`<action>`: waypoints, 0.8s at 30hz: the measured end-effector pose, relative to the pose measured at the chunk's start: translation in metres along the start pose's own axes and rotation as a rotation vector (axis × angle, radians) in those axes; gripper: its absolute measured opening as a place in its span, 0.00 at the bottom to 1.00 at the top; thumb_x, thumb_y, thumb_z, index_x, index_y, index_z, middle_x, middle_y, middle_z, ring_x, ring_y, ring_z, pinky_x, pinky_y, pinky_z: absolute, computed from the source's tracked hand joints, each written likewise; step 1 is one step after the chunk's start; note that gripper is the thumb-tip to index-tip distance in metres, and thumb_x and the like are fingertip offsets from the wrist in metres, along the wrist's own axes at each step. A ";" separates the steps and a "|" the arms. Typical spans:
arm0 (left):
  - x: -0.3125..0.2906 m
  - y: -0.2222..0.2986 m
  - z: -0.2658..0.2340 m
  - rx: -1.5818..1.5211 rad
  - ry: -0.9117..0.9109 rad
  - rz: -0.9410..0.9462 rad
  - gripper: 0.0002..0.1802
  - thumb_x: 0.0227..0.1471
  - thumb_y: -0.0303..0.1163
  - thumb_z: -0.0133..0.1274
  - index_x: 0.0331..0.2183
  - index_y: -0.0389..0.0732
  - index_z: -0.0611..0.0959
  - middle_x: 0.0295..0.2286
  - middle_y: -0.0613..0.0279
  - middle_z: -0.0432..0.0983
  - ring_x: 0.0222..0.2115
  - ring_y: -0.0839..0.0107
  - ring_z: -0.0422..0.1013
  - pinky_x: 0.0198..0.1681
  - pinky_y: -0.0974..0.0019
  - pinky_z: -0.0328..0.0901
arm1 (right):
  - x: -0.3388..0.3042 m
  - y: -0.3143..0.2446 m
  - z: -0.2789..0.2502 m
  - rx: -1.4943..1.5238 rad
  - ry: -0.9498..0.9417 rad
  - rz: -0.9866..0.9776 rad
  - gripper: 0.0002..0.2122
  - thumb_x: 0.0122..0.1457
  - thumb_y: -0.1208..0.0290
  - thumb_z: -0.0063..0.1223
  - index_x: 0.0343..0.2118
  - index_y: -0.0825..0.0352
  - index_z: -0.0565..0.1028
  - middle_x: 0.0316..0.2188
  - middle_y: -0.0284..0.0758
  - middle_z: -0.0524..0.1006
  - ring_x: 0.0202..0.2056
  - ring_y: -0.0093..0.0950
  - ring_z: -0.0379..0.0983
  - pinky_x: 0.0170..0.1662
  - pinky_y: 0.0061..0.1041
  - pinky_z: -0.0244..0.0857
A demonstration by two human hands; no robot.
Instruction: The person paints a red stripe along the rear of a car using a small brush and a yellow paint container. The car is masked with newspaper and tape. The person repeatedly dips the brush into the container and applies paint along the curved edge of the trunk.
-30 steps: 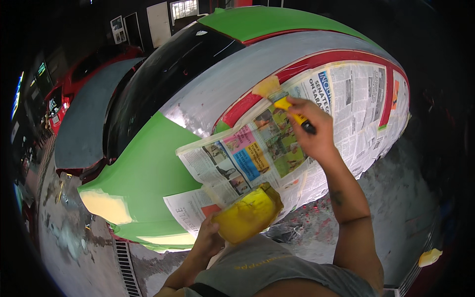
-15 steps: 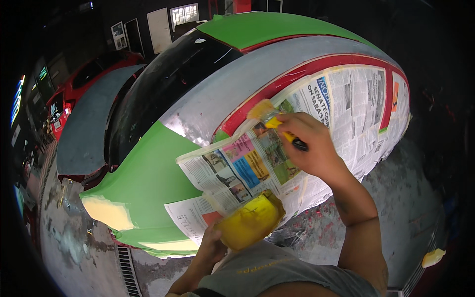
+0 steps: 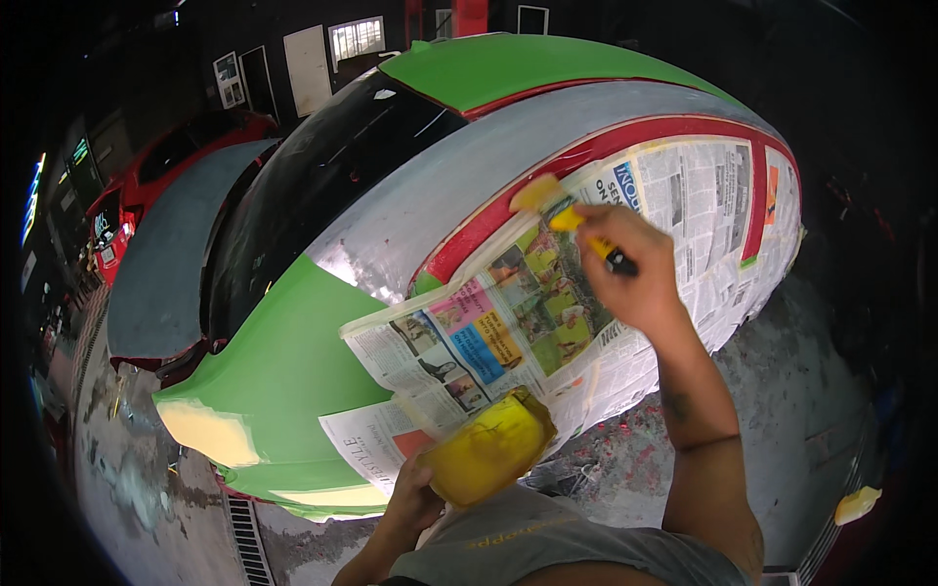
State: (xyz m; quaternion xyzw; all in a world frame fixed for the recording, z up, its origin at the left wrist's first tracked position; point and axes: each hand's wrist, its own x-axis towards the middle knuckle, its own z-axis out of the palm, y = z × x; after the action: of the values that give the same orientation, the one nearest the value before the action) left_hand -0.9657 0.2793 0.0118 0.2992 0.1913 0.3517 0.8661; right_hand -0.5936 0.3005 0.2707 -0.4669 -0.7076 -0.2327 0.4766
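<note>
My right hand [image 3: 633,269] is closed around the handle of a paintbrush [image 3: 559,208] with pale bristles and a yellow-and-black grip. The bristles lie over the red window trim [image 3: 464,239], at the upper edge of the newspaper [image 3: 547,303]; whether they touch cannot be made out. Low in front of me, my left hand [image 3: 417,498] grips a translucent yellow container [image 3: 491,447] by its left end. Its contents are hard to tell. Newspaper sheets cover the side windows of the car [image 3: 313,352], and their front corners hang over its green front fender.
The car has a green roof [image 3: 528,68], a grey pillar band and a dark windshield [image 3: 322,186]. A red car [image 3: 186,146] stands behind to the left. A floor drain grate [image 3: 249,542] is at lower left, and a small yellowish container [image 3: 857,506] at the far right.
My right hand and the paintbrush have moved right and slightly up along the red trim. The left hand still holds the yellow container, barely shifted. The view has tilted slightly.
</note>
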 end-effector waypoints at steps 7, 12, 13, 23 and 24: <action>0.002 0.000 0.004 0.075 -0.041 -0.010 0.55 0.55 0.59 0.70 0.68 0.28 0.72 0.61 0.46 0.77 0.61 0.54 0.76 0.67 0.49 0.71 | 0.014 0.031 -0.014 0.166 -0.013 0.085 0.08 0.58 0.83 0.66 0.39 0.72 0.79 0.42 0.45 0.87 0.42 0.38 0.87 0.47 0.29 0.78; 0.006 -0.004 0.008 0.109 -0.069 -0.018 0.55 0.55 0.60 0.70 0.67 0.27 0.72 0.61 0.45 0.78 0.60 0.54 0.77 0.65 0.50 0.72 | 0.026 0.029 -0.024 0.143 -0.073 0.246 0.07 0.59 0.86 0.65 0.39 0.71 0.80 0.45 0.44 0.88 0.44 0.28 0.85 0.51 0.26 0.76; 0.007 -0.003 0.009 0.116 -0.085 -0.019 0.55 0.55 0.60 0.70 0.67 0.27 0.72 0.61 0.45 0.78 0.60 0.54 0.77 0.65 0.50 0.72 | 0.030 0.031 -0.025 0.159 -0.160 0.258 0.07 0.59 0.86 0.65 0.38 0.71 0.80 0.44 0.44 0.88 0.44 0.28 0.85 0.52 0.26 0.76; 0.004 -0.007 0.019 0.046 -0.041 0.019 0.48 0.56 0.54 0.71 0.63 0.27 0.75 0.56 0.47 0.81 0.56 0.56 0.79 0.61 0.53 0.75 | 0.036 0.060 -0.045 0.073 -0.098 0.318 0.07 0.59 0.86 0.65 0.38 0.72 0.79 0.41 0.39 0.88 0.44 0.23 0.83 0.52 0.24 0.75; 0.004 -0.007 0.019 0.045 -0.046 0.023 0.47 0.56 0.54 0.70 0.62 0.26 0.76 0.56 0.47 0.81 0.55 0.56 0.79 0.61 0.53 0.75 | 0.037 0.062 -0.048 0.093 -0.079 0.310 0.07 0.59 0.85 0.65 0.38 0.72 0.79 0.41 0.38 0.88 0.43 0.23 0.83 0.51 0.24 0.75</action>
State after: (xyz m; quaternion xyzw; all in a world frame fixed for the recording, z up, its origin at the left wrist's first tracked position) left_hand -0.9488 0.2707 0.0209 0.3287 0.1759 0.3501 0.8593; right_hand -0.5213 0.3078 0.3176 -0.5567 -0.6552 -0.1051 0.4998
